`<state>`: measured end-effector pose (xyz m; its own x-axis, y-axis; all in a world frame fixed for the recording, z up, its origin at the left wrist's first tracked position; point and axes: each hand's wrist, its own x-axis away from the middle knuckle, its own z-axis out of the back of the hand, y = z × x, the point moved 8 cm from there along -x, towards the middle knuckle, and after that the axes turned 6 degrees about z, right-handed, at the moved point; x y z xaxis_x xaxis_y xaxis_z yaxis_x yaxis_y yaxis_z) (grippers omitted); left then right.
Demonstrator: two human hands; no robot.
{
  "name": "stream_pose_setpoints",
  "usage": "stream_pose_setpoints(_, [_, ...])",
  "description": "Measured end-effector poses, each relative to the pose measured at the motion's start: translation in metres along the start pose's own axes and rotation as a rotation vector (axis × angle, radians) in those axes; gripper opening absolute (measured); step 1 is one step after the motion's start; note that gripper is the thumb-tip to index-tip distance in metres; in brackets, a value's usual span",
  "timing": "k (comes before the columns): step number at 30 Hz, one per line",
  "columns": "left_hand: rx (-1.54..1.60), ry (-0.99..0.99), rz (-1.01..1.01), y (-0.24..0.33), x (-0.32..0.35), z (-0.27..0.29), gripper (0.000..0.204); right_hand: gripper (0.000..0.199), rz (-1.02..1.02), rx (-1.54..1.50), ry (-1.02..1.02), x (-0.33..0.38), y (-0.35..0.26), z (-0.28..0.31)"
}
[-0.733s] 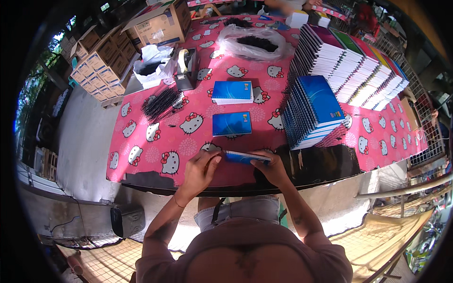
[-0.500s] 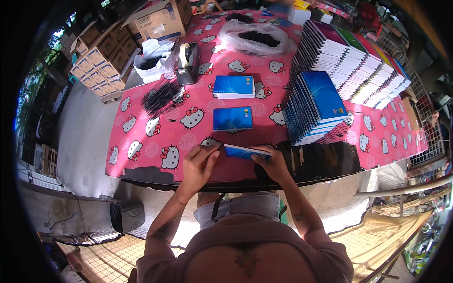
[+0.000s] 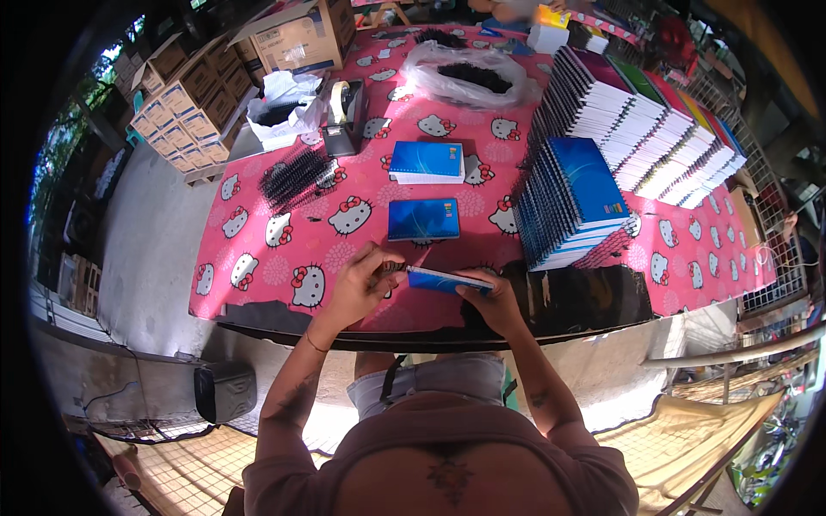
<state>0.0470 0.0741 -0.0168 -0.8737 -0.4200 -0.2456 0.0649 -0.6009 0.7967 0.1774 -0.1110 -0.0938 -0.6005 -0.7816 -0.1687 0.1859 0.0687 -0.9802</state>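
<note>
My right hand grips a thin blue-covered notebook by its right end, thumb on the cover and fingers behind, tilted just above the table's front part. At the notebook's left end, my left hand pinches a short black binding coil between thumb and fingers. The coil is mostly hidden by the fingers, so how far it sits in the notebook's edge cannot be told. Beyond the hands lies a blue notebook, and behind that a small stack of blue notebooks.
Loose black coils lie at left, near a tape dispenser. A plastic bag of black coils is farther back. On the right stand blue spiral notebooks and taller multicoloured stacks. Cardboard boxes are at the back left.
My left hand has risen slightly and come to the notebook's left end, its fingers closing in on the coil there. The right hand keeps its grip on the notebook, nearly in place.
</note>
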Motion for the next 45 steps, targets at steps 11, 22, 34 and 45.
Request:
stream_pose_setpoints(11, [-0.292, -0.124, -0.354, 0.034, -0.014, -0.006, 0.023, 0.029, 0.060, -0.016, 0.073, 0.004, -0.016, -0.001])
stream_pose_setpoints(22, [-0.853, 0.035, -0.251, 0.034, 0.034, -0.060, 0.086, 0.033, 0.007, -0.085, 0.223, 0.016, -0.034, 0.000])
stream_pose_setpoints(34, [-0.929, 0.203, -0.239, 0.059, 0.015, -0.035, 0.084, 0.035, 0.026, -0.113, 0.197, 0.016, -0.047, -0.011])
stream_pose_setpoints(45, [-1.071, 0.030, -0.338, 0.079, 0.007, -0.042, 0.091, 0.033, -0.022, -0.139, 0.173, 0.015, -0.057, -0.011])
